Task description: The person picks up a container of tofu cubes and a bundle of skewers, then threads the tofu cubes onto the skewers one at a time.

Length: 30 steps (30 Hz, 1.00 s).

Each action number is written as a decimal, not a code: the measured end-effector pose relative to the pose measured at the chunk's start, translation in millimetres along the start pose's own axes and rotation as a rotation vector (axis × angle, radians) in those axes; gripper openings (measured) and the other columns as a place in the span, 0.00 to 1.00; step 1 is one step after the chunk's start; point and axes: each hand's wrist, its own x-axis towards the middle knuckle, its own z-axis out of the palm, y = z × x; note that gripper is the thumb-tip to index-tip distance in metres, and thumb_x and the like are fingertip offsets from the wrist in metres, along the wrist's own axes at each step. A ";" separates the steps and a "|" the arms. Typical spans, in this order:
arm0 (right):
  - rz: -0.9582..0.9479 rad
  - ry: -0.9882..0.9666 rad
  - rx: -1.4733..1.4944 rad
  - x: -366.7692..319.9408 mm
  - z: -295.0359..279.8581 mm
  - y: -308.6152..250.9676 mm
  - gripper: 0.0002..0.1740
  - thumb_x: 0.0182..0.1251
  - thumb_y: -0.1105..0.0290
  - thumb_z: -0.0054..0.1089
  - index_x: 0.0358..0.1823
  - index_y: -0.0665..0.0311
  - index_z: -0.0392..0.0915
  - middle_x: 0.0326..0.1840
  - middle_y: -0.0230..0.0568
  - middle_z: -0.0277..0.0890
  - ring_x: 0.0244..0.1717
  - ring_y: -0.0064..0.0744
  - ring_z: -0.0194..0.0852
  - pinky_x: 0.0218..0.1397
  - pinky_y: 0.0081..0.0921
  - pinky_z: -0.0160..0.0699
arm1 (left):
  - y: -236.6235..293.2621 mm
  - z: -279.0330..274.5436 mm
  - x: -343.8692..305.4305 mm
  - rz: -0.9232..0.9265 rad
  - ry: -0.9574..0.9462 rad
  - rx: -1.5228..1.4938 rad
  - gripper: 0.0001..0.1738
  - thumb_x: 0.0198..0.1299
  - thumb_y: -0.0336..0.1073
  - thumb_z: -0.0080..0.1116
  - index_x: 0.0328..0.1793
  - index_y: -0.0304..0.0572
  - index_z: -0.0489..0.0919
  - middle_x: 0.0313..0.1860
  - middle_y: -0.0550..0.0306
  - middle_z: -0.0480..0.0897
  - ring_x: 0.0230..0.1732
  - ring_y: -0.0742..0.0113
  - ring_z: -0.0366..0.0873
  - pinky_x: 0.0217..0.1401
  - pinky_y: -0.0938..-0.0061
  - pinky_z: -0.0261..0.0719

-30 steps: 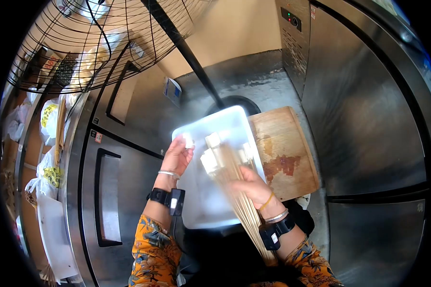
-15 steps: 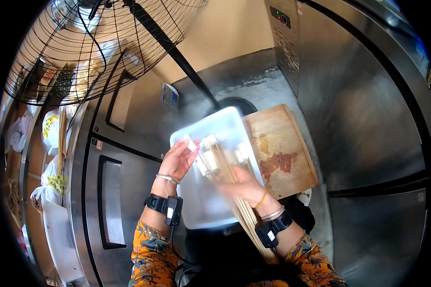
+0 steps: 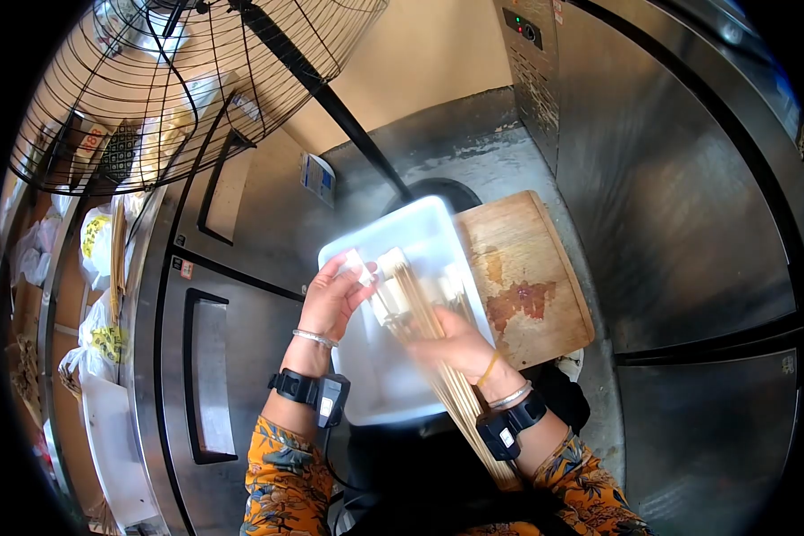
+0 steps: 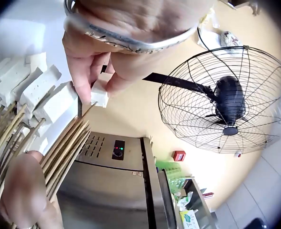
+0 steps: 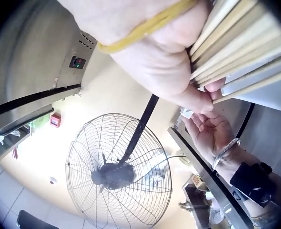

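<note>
My left hand [image 3: 329, 302] pinches a small white tofu-like block [image 4: 100, 93] between thumb and fingers, over the left side of a white plastic tub [image 3: 373, 389]. My right hand [image 3: 460, 344] grips a bundle of bamboo skewers [image 3: 466, 409] that slants up and leftward across the tub. Several skewers at the bundle's upper end carry white blocks [image 4: 44, 90]. In the left wrist view one skewer's tip meets the pinched block. More white-topped skewers [image 3: 454, 284] lie at the tub's right side, partly behind the bundle.
A stained wooden cutting board [image 3: 531, 277] lies right of the tub. Behind stands a black-caged fan [image 3: 196, 89] on a pole. Steel cabinets flank both sides, one with a handle [image 3: 207, 375] at left. Plastic bags [image 3: 94, 339] fill the left shelf.
My left hand has moved slightly right with the white block, bringing it close beside the skewer bundle. The right hand keeps its grip, a little further left.
</note>
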 end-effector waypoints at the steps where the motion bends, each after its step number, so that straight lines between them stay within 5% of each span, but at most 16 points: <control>1: 0.002 -0.004 0.009 0.4 0.0 0.1 0.20 0.56 0.75 0.63 0.51 0.64 0.70 0.41 0.33 0.74 0.36 0.18 0.75 0.36 0.15 0.75 | -0.2 0.3 -0.1 0.003 -0.002 0.006 0.20 0.62 0.30 0.56 0.60 0.39 0.72 0.46 0.45 0.81 0.42 0.63 0.83 0.46 0.77 0.85; 12: 0.004 0.012 0.070 1.6 -0.9 4.9 0.21 0.55 0.77 0.62 0.52 0.64 0.70 0.37 0.28 0.71 0.32 0.15 0.72 0.32 0.13 0.73 | -8.8 16.3 -22.6 0.048 -0.043 0.213 0.21 0.61 0.29 0.57 0.61 0.37 0.72 0.42 0.50 0.83 0.41 0.66 0.83 0.43 0.80 0.84; 15: -0.067 0.062 0.065 2.0 3.0 9.1 0.17 0.55 0.76 0.61 0.45 0.67 0.66 0.26 0.30 0.68 0.21 0.18 0.66 0.22 0.16 0.65 | -16.0 17.8 -28.8 0.063 -0.058 0.241 0.20 0.61 0.29 0.58 0.60 0.39 0.73 0.41 0.52 0.84 0.39 0.69 0.82 0.42 0.80 0.83; 22: -0.059 0.044 0.054 0.8 -0.4 6.1 0.19 0.55 0.76 0.61 0.49 0.66 0.68 0.31 0.31 0.70 0.26 0.17 0.69 0.26 0.16 0.69 | -6.2 12.0 -28.8 0.051 -0.109 0.350 0.19 0.63 0.31 0.57 0.60 0.40 0.73 0.38 0.58 0.83 0.34 0.73 0.81 0.42 0.79 0.82; 24: -0.022 0.079 0.065 -1.4 0.1 4.3 0.25 0.56 0.79 0.59 0.57 0.66 0.68 0.36 0.30 0.72 0.30 0.15 0.71 0.30 0.13 0.73 | 1.6 3.9 -17.0 0.092 -0.037 0.391 0.17 0.63 0.32 0.56 0.59 0.40 0.73 0.39 0.59 0.82 0.34 0.73 0.80 0.41 0.80 0.81; 27: -0.059 0.086 0.158 -4.5 1.7 -2.7 0.17 0.59 0.76 0.58 0.50 0.68 0.69 0.31 0.31 0.72 0.26 0.20 0.70 0.28 0.18 0.72 | -14.0 -26.1 30.5 0.186 0.155 0.398 0.18 0.63 0.30 0.55 0.59 0.41 0.73 0.45 0.59 0.79 0.36 0.74 0.80 0.41 0.81 0.79; 30: -0.028 0.067 0.183 -3.8 -5.7 3.8 0.19 0.60 0.77 0.56 0.54 0.67 0.68 0.33 0.32 0.72 0.28 0.20 0.71 0.28 0.20 0.73 | -69.3 -69.6 87.0 0.318 0.001 0.862 0.24 0.59 0.27 0.57 0.63 0.44 0.70 0.46 0.58 0.78 0.43 0.71 0.78 0.45 0.77 0.79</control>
